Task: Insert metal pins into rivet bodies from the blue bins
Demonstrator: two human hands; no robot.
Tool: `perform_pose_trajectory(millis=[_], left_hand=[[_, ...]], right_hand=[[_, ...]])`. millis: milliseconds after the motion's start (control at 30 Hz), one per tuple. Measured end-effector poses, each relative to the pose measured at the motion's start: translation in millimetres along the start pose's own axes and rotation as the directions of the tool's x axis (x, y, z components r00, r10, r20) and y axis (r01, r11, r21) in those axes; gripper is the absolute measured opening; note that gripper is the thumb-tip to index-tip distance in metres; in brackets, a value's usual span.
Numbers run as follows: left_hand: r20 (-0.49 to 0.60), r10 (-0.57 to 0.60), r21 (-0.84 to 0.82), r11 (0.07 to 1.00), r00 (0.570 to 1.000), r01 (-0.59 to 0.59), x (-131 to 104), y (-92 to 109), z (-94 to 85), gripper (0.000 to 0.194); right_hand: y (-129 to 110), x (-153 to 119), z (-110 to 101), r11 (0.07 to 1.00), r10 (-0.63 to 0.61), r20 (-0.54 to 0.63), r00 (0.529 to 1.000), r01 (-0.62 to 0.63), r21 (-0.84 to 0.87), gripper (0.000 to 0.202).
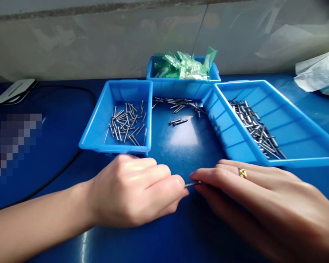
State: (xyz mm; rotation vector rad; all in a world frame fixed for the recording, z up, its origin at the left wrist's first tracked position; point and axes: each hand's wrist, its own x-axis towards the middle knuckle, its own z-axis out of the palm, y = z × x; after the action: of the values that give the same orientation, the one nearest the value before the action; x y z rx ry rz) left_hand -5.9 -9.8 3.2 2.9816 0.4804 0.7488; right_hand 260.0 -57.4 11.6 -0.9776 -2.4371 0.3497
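Note:
A thin threaded screw [191, 184] spans the gap between my hands, just above the blue table. My left hand [142, 190] is closed, its thumb and forefinger pinching one end. The other end sits between the thumb and forefinger of my right hand [244, 193], which wears a gold-coloured ring. My fingers hide both ends of the screw. Beyond my left hand, a blue bin [115, 148] contains loose screws [126, 124]. Past my right hand, a larger blue bin [298, 131] contains slim metal pieces [257, 131], some tube-like.
Between the bins, several screw-like pieces [179, 122] lie on the blue table [164, 146]. At the back, another blue bin [183, 79] has green plastic bags [186, 65] inside. A black cable [68, 166] runs along the left, near a white flat device [16, 91]. White crumpled material [318, 71] lies far right.

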Motion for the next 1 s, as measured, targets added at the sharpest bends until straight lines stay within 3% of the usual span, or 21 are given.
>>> perform_pose_trajectory(millis=[100,200,333,433,633,1000], left_hand=[[-0.109,-0.027,-0.045,0.999,0.994,0.022,-0.2,3.2,3.8,0.029],[-0.161,0.027,-0.067,0.997,0.987,-0.038,-0.9,8.0,10.7,0.024],[-0.143,0.085,-0.053,0.994,0.986,-0.093,-1.6,9.8,13.1,0.009],[-0.124,0.057,-0.028,0.998,0.991,-0.061,-1.7,7.2,9.4,0.02],[0.018,-0.002,0.05,0.999,1.0,0.001,1.2,2.7,0.9,0.034],[0.014,0.041,-0.051,0.998,0.999,-0.041,4.5,-0.2,1.4,0.043]], right_hand=[[0.7,5.4,-1.2,0.998,-0.067,0.029,0.997,0.067,-0.004,0.046],[-1.2,7.3,-0.3,0.996,-0.093,0.043,0.995,0.093,0.002,0.05],[-3.0,4.6,1.2,0.996,-0.09,0.05,0.995,0.09,-0.001,0.049],[-2.0,3.3,1.2,0.998,-0.064,0.052,0.997,0.064,0.003,0.047],[-1.7,0.2,0.7,1.0,-0.007,0.0,1.0,0.007,-0.013,0.043],[-6.7,9.4,0.9,0.995,-0.097,0.016,0.995,0.097,-0.035,0.061]])
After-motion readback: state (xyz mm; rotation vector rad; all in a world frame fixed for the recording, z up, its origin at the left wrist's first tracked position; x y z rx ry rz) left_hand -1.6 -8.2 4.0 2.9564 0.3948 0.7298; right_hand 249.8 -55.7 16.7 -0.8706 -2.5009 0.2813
